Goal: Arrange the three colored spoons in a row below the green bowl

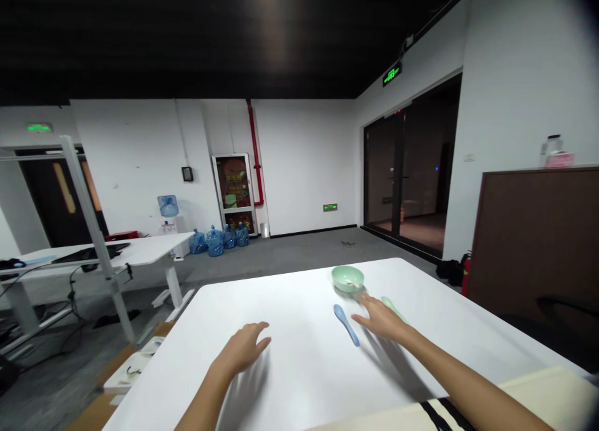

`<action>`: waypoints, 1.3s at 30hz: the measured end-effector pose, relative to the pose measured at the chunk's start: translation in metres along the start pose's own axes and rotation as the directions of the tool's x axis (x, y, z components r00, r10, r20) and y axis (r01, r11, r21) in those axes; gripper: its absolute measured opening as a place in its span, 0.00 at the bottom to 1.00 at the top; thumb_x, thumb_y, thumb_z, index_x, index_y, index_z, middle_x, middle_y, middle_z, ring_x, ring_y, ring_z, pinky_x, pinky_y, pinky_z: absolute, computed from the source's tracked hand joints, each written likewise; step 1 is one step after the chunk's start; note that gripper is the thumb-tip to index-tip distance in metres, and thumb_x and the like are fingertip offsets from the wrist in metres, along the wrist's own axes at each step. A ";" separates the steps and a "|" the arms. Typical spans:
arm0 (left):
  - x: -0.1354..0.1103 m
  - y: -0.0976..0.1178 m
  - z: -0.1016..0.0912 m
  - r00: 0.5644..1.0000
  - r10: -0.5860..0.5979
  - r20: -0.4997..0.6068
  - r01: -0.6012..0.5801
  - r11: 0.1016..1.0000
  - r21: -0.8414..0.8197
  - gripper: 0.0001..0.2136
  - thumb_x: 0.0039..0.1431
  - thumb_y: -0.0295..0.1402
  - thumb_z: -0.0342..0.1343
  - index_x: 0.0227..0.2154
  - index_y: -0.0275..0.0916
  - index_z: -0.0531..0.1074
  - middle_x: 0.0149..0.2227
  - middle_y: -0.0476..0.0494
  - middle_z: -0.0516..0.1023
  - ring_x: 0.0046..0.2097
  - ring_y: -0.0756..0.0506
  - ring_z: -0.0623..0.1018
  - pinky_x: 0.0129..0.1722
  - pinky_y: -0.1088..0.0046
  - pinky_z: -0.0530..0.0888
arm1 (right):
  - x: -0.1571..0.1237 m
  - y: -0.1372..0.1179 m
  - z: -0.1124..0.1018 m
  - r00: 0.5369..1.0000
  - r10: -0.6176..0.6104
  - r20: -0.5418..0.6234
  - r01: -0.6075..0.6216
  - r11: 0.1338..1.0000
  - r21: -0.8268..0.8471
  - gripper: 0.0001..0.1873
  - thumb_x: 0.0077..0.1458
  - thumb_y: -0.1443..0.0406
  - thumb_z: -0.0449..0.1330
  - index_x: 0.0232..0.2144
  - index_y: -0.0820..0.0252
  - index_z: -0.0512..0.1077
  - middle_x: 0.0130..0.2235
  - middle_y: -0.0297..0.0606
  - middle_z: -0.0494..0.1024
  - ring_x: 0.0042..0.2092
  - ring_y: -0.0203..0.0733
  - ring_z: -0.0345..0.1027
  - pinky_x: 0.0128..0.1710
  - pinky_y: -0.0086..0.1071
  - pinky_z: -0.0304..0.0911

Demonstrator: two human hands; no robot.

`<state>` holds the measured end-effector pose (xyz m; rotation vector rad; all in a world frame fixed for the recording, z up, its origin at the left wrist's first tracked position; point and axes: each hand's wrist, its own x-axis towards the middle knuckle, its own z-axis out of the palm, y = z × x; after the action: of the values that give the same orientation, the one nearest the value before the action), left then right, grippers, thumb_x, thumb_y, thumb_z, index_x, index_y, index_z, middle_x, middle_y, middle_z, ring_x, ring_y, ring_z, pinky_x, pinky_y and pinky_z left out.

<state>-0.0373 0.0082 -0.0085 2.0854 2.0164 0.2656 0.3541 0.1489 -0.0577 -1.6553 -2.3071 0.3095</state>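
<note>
We hold both hands open over the white tabletop (pixel 299 312), the fingers (pixel 367 305) released and gripping nothing. Our right hand (pixel 381 319) sits right of centre, spread between a blue spoon (pixel 347 326) on one side and a pale green spoon (pixel 392 308) on the other, its fingertips just short of a shallow green bowl (pixel 348 279) near the far edge. Something pale lies in that bowl, too small to name. Our left hand (pixel 241 350) is closer to the near edge, left of the blue spoon and apart from it, its fingers loosely curved and empty. The main risk lies with the right hand: the bowl looks light and sits close to the fingertips, so a careless forward sweep could push it toward the far edge. The pale spoon shows little contrast against the white surface, so we could easily brush it aside
</note>
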 end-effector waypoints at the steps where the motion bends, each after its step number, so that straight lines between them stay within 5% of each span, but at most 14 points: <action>1: 0.000 0.000 -0.001 1.000 -0.002 0.003 0.002 1.000 0.005 0.25 0.63 0.47 0.45 0.60 0.43 0.65 0.59 0.39 0.72 0.60 0.37 0.70 0.58 0.60 0.66 | 0.000 0.000 0.001 1.000 -0.002 0.001 0.002 1.000 0.003 0.41 0.56 0.45 0.53 0.67 0.56 0.56 0.68 0.46 0.55 0.68 0.54 0.50 0.64 0.44 0.49; 8: 0.000 0.000 -0.001 1.000 -0.001 0.015 0.001 1.000 0.004 0.25 0.63 0.47 0.45 0.60 0.42 0.65 0.60 0.39 0.71 0.61 0.37 0.69 0.59 0.60 0.65 | -0.003 -0.005 -0.001 1.000 0.007 -0.007 -0.007 1.000 0.013 0.41 0.56 0.44 0.53 0.66 0.58 0.58 0.67 0.48 0.58 0.66 0.55 0.53 0.62 0.42 0.52; 13: 0.000 0.001 -0.001 1.000 0.000 0.014 0.000 1.000 0.016 0.25 0.64 0.46 0.45 0.60 0.43 0.65 0.59 0.39 0.72 0.60 0.37 0.70 0.58 0.60 0.66 | 0.005 -0.007 -0.008 0.996 -0.032 -0.081 0.033 0.999 0.017 0.30 0.60 0.48 0.51 0.57 0.58 0.69 0.55 0.48 0.75 0.56 0.53 0.68 0.51 0.36 0.60; 17: 0.002 0.003 0.000 1.000 0.011 0.016 -0.011 1.000 0.006 0.25 0.64 0.45 0.45 0.60 0.43 0.66 0.59 0.39 0.72 0.59 0.37 0.71 0.57 0.61 0.66 | 0.033 -0.004 -0.020 0.992 0.030 -0.125 -0.033 0.999 -0.026 0.26 0.62 0.49 0.48 0.46 0.59 0.75 0.45 0.48 0.80 0.49 0.52 0.72 0.44 0.33 0.60; 23: 0.004 -0.001 0.003 1.000 0.011 0.027 -0.011 1.000 0.001 0.25 0.63 0.47 0.45 0.60 0.44 0.65 0.59 0.40 0.72 0.59 0.37 0.70 0.57 0.58 0.67 | 0.097 0.002 -0.031 0.977 0.151 -0.151 -0.166 0.982 -0.093 0.23 0.58 0.52 0.54 0.43 0.62 0.77 0.47 0.51 0.79 0.49 0.52 0.72 0.41 0.33 0.60; 30: 0.004 0.000 0.003 1.000 -0.009 0.028 0.010 1.000 -0.021 0.26 0.63 0.48 0.45 0.60 0.45 0.65 0.59 0.41 0.72 0.60 0.36 0.70 0.57 0.59 0.66 | 0.150 0.021 -0.012 0.955 0.286 -0.074 -0.293 0.948 -0.125 0.22 0.54 0.54 0.58 0.44 0.62 0.75 0.47 0.51 0.78 0.47 0.52 0.74 0.37 0.32 0.62; 39: 0.005 0.001 0.003 0.999 -0.021 0.043 0.022 0.999 -0.026 0.25 0.63 0.48 0.46 0.60 0.47 0.66 0.59 0.41 0.72 0.59 0.36 0.70 0.57 0.58 0.66 | 0.170 0.041 0.019 0.951 0.308 -0.021 -0.308 0.939 -0.152 0.22 0.54 0.55 0.58 0.46 0.63 0.73 0.50 0.50 0.77 0.48 0.51 0.73 0.38 0.33 0.63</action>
<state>-0.0356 0.0135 -0.0110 2.0346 1.9987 0.2402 0.3325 0.3232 -0.0716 -2.0986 -2.1147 0.2017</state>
